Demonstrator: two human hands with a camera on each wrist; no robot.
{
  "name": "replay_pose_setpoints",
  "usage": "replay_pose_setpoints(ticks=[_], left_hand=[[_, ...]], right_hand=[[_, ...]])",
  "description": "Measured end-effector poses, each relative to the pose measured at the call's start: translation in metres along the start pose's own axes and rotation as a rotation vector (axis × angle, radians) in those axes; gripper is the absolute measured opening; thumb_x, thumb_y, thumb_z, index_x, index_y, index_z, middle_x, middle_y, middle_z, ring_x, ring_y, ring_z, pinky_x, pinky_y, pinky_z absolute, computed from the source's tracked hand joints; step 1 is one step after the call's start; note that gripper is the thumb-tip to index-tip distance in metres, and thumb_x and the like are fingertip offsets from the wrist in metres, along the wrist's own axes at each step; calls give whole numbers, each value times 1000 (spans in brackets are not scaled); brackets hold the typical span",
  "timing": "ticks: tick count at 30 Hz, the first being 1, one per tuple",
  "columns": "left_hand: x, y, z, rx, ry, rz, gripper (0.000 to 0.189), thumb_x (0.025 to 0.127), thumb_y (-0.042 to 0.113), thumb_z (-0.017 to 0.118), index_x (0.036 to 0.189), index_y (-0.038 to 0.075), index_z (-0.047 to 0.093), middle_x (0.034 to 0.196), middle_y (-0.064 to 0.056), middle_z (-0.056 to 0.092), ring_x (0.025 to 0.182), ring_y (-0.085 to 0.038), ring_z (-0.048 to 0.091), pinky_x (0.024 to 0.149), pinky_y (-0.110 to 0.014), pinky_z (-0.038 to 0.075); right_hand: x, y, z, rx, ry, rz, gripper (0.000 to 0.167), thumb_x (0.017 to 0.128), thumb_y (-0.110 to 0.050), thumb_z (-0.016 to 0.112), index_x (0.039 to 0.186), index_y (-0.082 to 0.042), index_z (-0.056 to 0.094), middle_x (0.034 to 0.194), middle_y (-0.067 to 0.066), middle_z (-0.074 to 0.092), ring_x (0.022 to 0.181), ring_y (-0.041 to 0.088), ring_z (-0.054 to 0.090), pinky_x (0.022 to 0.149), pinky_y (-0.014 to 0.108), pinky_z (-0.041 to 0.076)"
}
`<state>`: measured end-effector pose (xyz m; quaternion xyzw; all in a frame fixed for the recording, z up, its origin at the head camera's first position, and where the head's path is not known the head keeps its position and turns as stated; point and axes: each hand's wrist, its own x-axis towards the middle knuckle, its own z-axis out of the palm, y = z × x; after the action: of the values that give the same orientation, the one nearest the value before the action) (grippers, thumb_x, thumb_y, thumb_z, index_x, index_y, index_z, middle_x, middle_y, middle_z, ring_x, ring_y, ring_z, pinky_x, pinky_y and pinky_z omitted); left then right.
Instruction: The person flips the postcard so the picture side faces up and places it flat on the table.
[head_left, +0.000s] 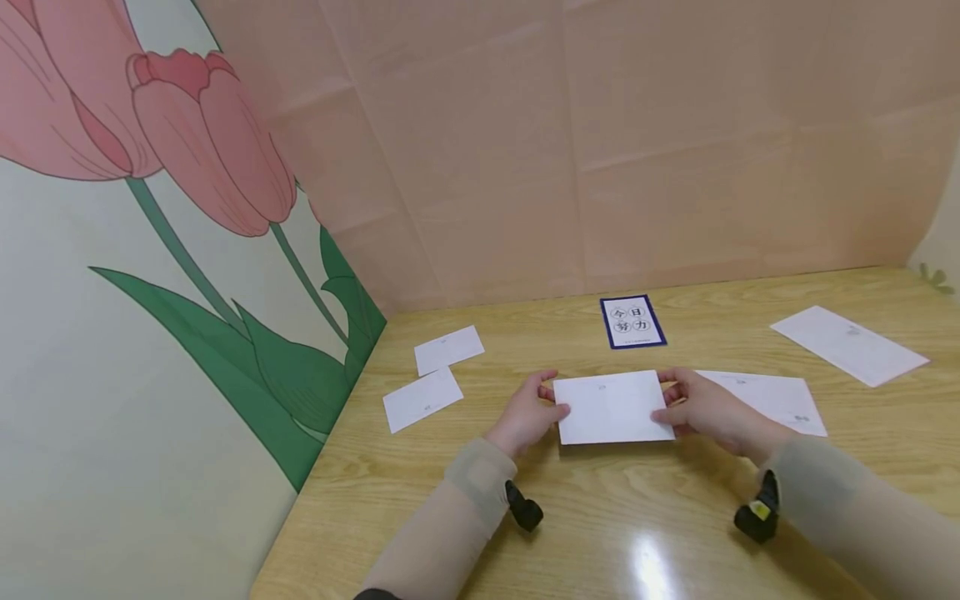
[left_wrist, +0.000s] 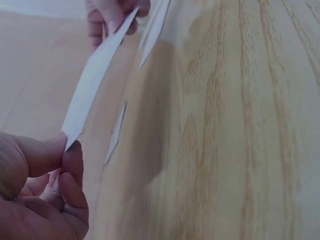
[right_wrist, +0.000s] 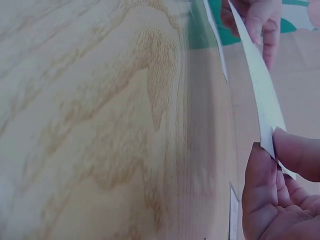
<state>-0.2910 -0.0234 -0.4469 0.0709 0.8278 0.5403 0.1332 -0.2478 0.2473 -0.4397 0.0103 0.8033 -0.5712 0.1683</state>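
Note:
Between both hands a white paper card (head_left: 615, 408) is held up over the wooden table, its shadow falling below it. My left hand (head_left: 528, 417) pinches the card's left end, thumb on the near face and fingers behind. At the other end my right hand (head_left: 708, 410) pinches it the same way. The left wrist view shows the card (left_wrist: 95, 80) nearly edge-on, gripped by the left hand (left_wrist: 45, 185). In the right wrist view, the right hand (right_wrist: 280, 190) has the card (right_wrist: 260, 90) between thumb and fingers, and it bows slightly.
Two small white cards (head_left: 448, 350) lie at the left of the table (head_left: 600, 517). A blue-bordered card (head_left: 633, 322) with printed characters lies behind the hands. One larger white sheet (head_left: 780, 402) lies partly behind the right hand; another sheet (head_left: 851, 346) is at the far right.

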Motion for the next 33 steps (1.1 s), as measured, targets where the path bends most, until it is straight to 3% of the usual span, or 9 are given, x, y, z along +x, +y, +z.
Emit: replay_pose_setpoints(ticks=[7,13,19,24,28,33], left_hand=[[2,-1,3,-127,64,7,46,83,11,76,126,8,57,90,-3,58,77,-15,53,66,-29,47],[3,-3,4,-191,32,16,24,88,13,71,109,5,67,88,-2,61,78,-13,56,77,-37,53],[0,-5,1,-202,-5,12,17,89,13,69,103,3,69,91,-2,65,82,-15,61,81,-39,53],[1,-7,1,-197,-14,1,15,90,15,68,96,1,70,81,-1,63,73,-14,58,73,-33,53],[2,-6,1,-258,-49,-35,16,92,17,65,95,1,68,69,-3,58,61,-14,57,61,-27,50],[2,-4,-1,-337,-99,-83,17,95,19,61,98,3,66,71,-5,65,60,-13,63,57,-24,50]], right_hand=[[-3,-2,-2,16,5,10,83,86,-16,73,145,3,18,107,17,42,87,26,53,70,36,53],[-6,-6,-1,22,20,15,84,86,-14,72,146,4,16,106,18,43,84,26,54,69,37,53],[-6,-8,-2,17,30,17,83,87,-13,72,146,4,16,106,18,43,87,27,53,70,37,54],[-7,-9,-3,14,41,0,80,87,-12,71,144,5,19,106,17,43,87,27,52,70,38,54],[-7,-9,-3,2,55,-26,75,88,-11,70,143,5,21,106,18,42,88,27,52,70,38,54],[-6,-9,-2,-22,65,-61,65,90,-11,68,137,7,28,107,17,42,90,27,51,71,38,54]])
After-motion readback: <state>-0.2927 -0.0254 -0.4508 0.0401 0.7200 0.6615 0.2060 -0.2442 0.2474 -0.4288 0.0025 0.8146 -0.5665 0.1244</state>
